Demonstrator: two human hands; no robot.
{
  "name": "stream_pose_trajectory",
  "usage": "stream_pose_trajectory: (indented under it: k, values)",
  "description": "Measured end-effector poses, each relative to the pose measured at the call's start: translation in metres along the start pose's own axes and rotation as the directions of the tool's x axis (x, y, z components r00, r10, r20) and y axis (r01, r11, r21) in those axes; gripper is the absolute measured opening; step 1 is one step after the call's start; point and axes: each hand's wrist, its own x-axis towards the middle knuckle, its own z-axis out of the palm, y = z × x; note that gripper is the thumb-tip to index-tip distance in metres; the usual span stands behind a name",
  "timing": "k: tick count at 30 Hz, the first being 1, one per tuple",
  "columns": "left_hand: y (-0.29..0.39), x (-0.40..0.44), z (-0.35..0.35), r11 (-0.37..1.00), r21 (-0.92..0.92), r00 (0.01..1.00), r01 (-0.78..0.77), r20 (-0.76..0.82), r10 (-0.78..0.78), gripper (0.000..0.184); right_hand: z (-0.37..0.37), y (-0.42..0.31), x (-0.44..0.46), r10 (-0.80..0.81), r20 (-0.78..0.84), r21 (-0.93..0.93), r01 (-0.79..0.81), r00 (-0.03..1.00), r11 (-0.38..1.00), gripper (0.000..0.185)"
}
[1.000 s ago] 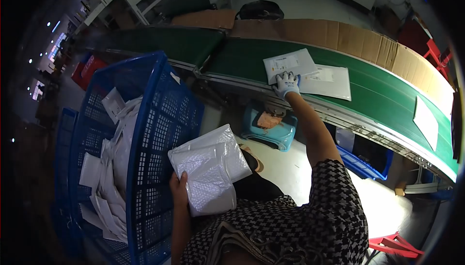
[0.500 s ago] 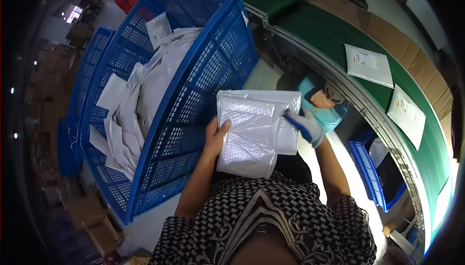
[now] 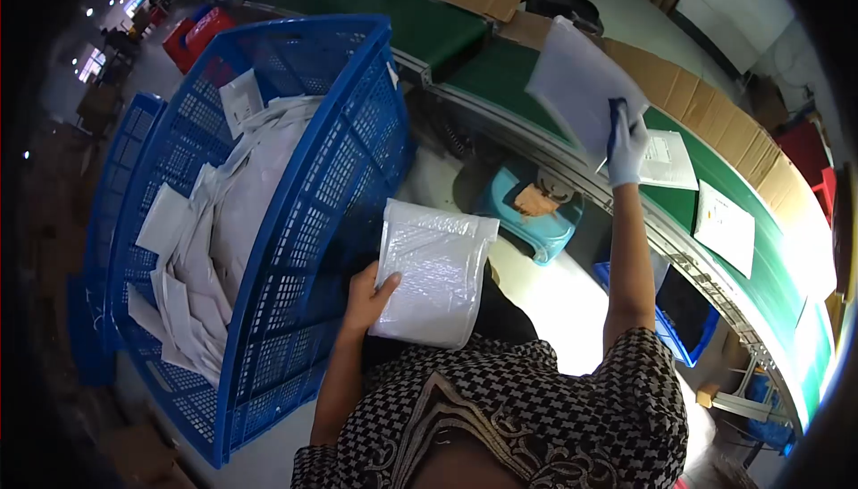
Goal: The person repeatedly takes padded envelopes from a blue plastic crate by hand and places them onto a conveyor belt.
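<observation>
My bare left hand (image 3: pixel 368 299) grips the left edge of a white bubble mailer (image 3: pixel 436 265) in front of my body, thumb on top. Stretched out to the right, my gloved right hand (image 3: pixel 627 145) pinches another white mailer (image 3: pixel 583 87) by its lower right edge. That mailer is tilted above the green conveyor belt (image 3: pixel 487 78). Beneath and beside my right hand, a labelled mailer (image 3: pixel 668 160) lies on the belt, and a second labelled mailer (image 3: pixel 726 228) lies nearer to me.
A large blue crate (image 3: pixel 286 248) full of white mailers (image 3: pixel 192 261) stands at my left. A turquoise stool (image 3: pixel 547 237) sits under the belt's near edge. Brown cardboard (image 3: pixel 706 100) lines the belt's far side. A blue bin (image 3: pixel 672 333) is below the belt.
My right hand has drawn one mailer off the pair and carried it right and forward over the belt. My left hand keeps the other. The view has shifted to the right.
</observation>
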Motion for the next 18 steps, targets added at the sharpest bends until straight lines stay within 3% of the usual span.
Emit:
stream_pose_trajectory:
  k: [1, 2, 3, 4, 5, 6, 7, 8, 9, 10, 11, 12, 14, 15, 18]
  values:
    - [-0.001, 0.001, 0.000, 1.000, -0.011, 1.000, 0.010, 0.002, -0.010, 0.021, -0.002, 0.012, 0.011, -0.316, 0.115, -0.250, 0.335, 0.942, 0.909, 0.027]
    - [-0.003, 0.001, 0.000, 1.000, -0.020, 1.000, 0.024, 0.006, -0.024, 0.020, 0.000, 0.018, 0.017, -0.317, 0.111, -0.257, 0.336, 0.942, 0.906, 0.027]
    - [-0.005, 0.000, 0.000, 0.999, -0.026, 0.999, 0.042, 0.012, -0.042, 0.020, 0.003, 0.024, 0.020, -0.291, 0.287, -0.607, 0.408, 0.913, 0.682, 0.030]
    - [-0.006, -0.002, 0.000, 0.998, -0.031, 0.998, 0.061, 0.016, -0.061, 0.019, 0.005, 0.030, 0.016, -0.187, 0.433, -0.819, 0.472, 0.882, 0.326, 0.033]
    - [-0.008, 0.001, 0.001, 0.998, -0.031, 0.998, 0.058, 0.015, -0.057, 0.019, 0.002, 0.063, 0.005, -0.145, 0.537, -0.748, 0.548, 0.831, 0.373, 0.036]
    - [-0.009, 0.003, 0.002, 0.995, -0.071, 0.998, 0.064, -0.020, -0.066, 0.019, 0.007, 0.073, -0.013, 0.045, 0.583, -0.666, 0.445, 0.811, 0.598, 0.034]
    - [-0.012, 0.004, 0.003, 0.991, -0.111, 0.995, 0.077, -0.056, -0.084, 0.020, 0.014, 0.056, -0.037, 0.239, 0.590, -0.554, 0.172, 0.771, 0.815, 0.034]
    - [-0.014, 0.002, 0.005, 0.984, -0.150, 0.990, 0.095, -0.092, -0.109, 0.020, 0.022, 0.037, -0.068, 0.408, 0.631, -0.414, -0.158, 0.659, 0.896, 0.034]
    - [-0.015, -0.001, 0.005, 0.976, -0.187, 0.982, 0.115, -0.126, -0.139, 0.020, 0.025, 0.030, -0.094, 0.560, 0.702, -0.425, -0.372, 0.441, 0.825, 0.037]
    - [-0.007, 0.000, 0.008, 0.961, -0.252, 0.974, 0.112, -0.165, -0.157, 0.019, 0.026, 0.019, -0.127, 0.429, 0.827, -0.206, -0.514, 0.363, 0.833, 0.039]
    - [0.002, 0.003, 0.011, 0.944, -0.311, 0.961, 0.110, -0.209, -0.181, 0.017, 0.029, 0.005, -0.161, 0.261, 0.916, 0.003, -0.656, 0.305, 0.755, 0.040]
    - [-0.002, 0.004, 0.012, 0.945, -0.295, 0.950, 0.140, -0.228, -0.212, 0.017, 0.029, -0.040, -0.176, 0.338, 0.921, -0.027, -0.834, 0.193, 0.551, 0.038]
    - [-0.016, 0.003, 0.007, 0.955, -0.255, 0.974, 0.153, -0.125, -0.189, 0.016, 0.047, -0.059, -0.216, 0.328, 0.895, 0.051, -0.800, 0.303, 0.598, 0.034]
    - [-0.016, -0.002, 0.003, 0.956, -0.240, 0.969, 0.169, -0.138, -0.206, 0.016, 0.051, -0.064, -0.222, 0.317, 0.905, 0.050, -0.810, 0.284, 0.584, 0.034]
    - [-0.015, 0.004, 0.002, 0.983, -0.164, 0.990, 0.081, -0.097, -0.098, 0.015, 0.054, -0.078, -0.209, 0.509, 0.804, -0.051, -0.818, 0.307, 0.573, 0.035]
